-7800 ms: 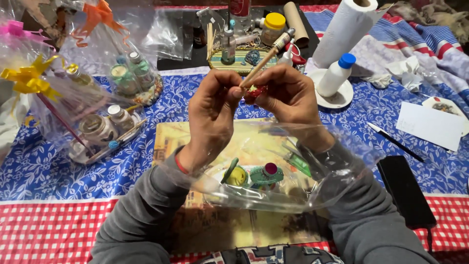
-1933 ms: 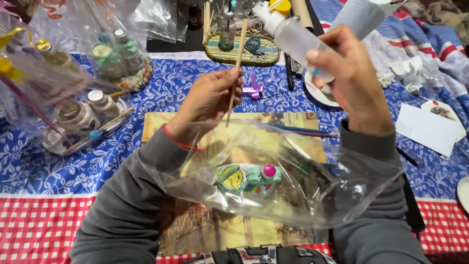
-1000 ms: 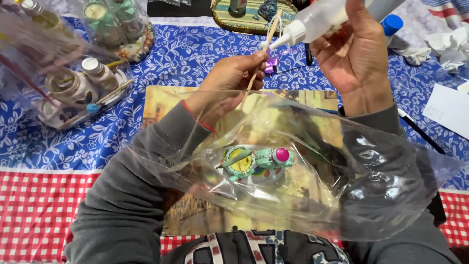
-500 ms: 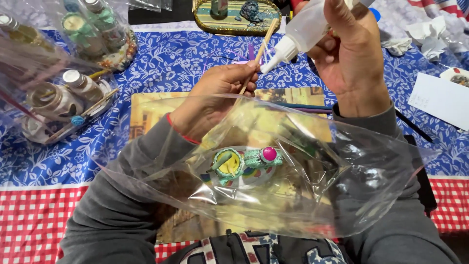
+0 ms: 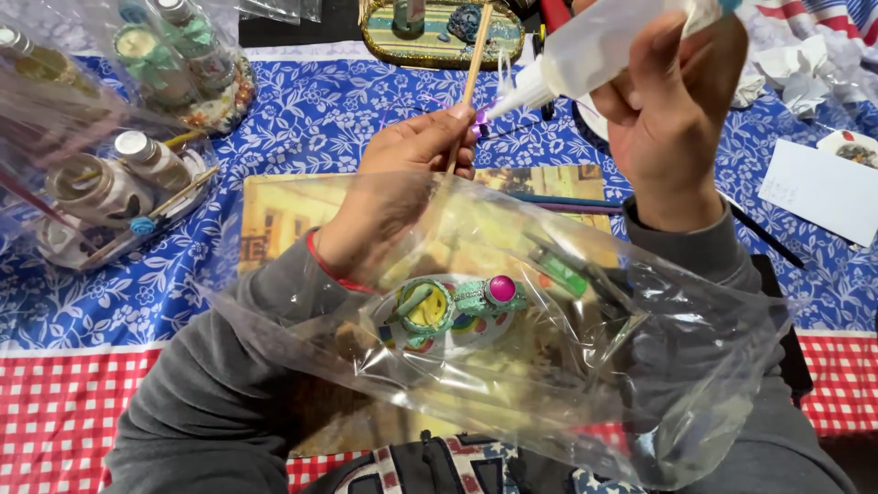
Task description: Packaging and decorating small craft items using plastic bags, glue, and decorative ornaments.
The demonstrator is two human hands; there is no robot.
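Note:
My left hand (image 5: 402, 174) pinches a thin wooden stick (image 5: 468, 82) that points up and away. My right hand (image 5: 668, 110) grips a translucent squeeze bottle (image 5: 594, 46), tilted so its white nozzle (image 5: 508, 96) nearly touches the stick by my left fingertips. A small purple bow (image 5: 482, 119) shows just behind the nozzle tip. A large clear plastic bag (image 5: 512, 338) drapes over both forearms. Inside it lies a little decorated set (image 5: 457, 306) with a green-rimmed yellow piece and a pink-topped jar on a round base.
Wrapped gift sets with small jars (image 5: 119, 174) stand at the left. An oval tray (image 5: 439, 27) sits at the far edge. A picture board (image 5: 283, 215) lies under the bag. White card (image 5: 819, 192), crumpled tissue (image 5: 805, 64) and a black pen (image 5: 768, 238) are at the right.
I picked up the squeeze bottle with my right hand and brought its nozzle to the stick. In the last half second the bottle tilted flatter and the stick stood more upright.

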